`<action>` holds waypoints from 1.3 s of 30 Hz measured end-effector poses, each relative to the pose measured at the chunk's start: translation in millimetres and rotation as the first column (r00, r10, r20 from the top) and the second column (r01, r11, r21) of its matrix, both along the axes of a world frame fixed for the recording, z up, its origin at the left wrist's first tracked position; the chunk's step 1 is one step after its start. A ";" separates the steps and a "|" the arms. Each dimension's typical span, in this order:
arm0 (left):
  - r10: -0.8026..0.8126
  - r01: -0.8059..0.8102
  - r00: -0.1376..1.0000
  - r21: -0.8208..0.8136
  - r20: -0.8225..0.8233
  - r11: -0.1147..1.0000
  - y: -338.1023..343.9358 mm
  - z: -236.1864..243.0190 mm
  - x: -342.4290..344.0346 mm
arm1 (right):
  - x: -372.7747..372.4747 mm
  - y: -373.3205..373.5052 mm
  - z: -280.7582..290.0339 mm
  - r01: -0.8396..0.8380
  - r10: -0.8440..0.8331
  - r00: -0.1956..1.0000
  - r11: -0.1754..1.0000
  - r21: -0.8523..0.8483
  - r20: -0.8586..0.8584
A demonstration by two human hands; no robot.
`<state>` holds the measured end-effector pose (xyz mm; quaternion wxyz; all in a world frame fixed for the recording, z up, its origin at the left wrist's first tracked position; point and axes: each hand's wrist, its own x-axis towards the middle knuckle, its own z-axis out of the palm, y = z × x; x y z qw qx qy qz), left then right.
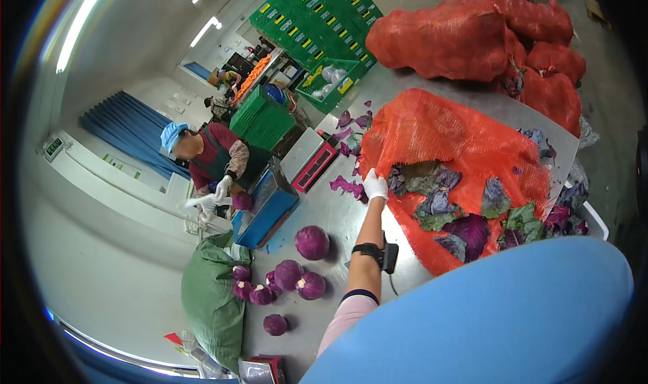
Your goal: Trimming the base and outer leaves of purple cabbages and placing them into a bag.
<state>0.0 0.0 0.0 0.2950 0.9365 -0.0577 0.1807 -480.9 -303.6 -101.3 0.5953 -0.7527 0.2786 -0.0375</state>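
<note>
Gloved left hand (pixel 376 187) is clamping rim of red mesh sack (pixel 425 124), lying toward right edge of steel table (pixel 337 218); right hand isn't showing. Pulling slowly, steadily probably serving best, keeping cabbage leaves (pixel 469 234) inboard.

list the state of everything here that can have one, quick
left hand, gloved, closed on the edge of the near red mesh sack
near red mesh sack, open, purple and green leaves showing
far red mesh sack, bulging
cabbages, whole, loose on the metal table
green sack, bulging
green crates, stacked
ceiling light, lit
right hand, not visible
</note>
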 end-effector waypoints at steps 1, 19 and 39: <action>-0.107 0.102 0.992 -0.066 -0.071 0.993 5.7 -0.3 -11.1 | -9.4 -1.2 8.8 0.058 -0.058 0.998 0.997 0.046 0.008; -0.260 -0.369 0.842 -0.857 -0.472 0.360 193.9 -41.3 -213.8 | 122.8 24.6 58.0 -0.131 0.228 0.948 0.915 -0.381 0.222; -0.496 -0.197 0.762 -0.878 -0.417 0.435 151.0 -25.9 -59.0 | 276.2 50.5 149.5 -0.020 0.303 0.855 0.830 -0.557 0.421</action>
